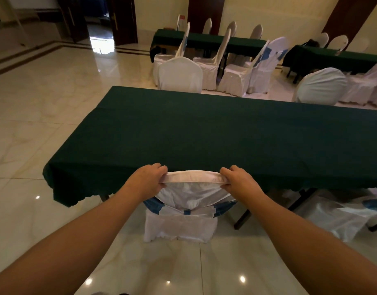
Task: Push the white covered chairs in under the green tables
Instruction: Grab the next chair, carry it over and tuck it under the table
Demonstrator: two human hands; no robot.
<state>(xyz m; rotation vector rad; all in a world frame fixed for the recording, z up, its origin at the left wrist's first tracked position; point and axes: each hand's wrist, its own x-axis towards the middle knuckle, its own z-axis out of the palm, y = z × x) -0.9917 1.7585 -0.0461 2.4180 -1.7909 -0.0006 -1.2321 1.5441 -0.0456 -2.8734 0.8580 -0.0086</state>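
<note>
White covered chair [183,201] top between both gripping hands [194,179].

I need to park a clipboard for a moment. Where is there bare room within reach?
The near green table has a bare top from its left end to the right edge of view, beyond the chair that the left hand and right hand grip. Crowded: the far chairs between the tables.

No writing can be read anywhere. A small white and red sign [180,20] stands on the far table [204,39]. Its print is too small to make out.
</note>
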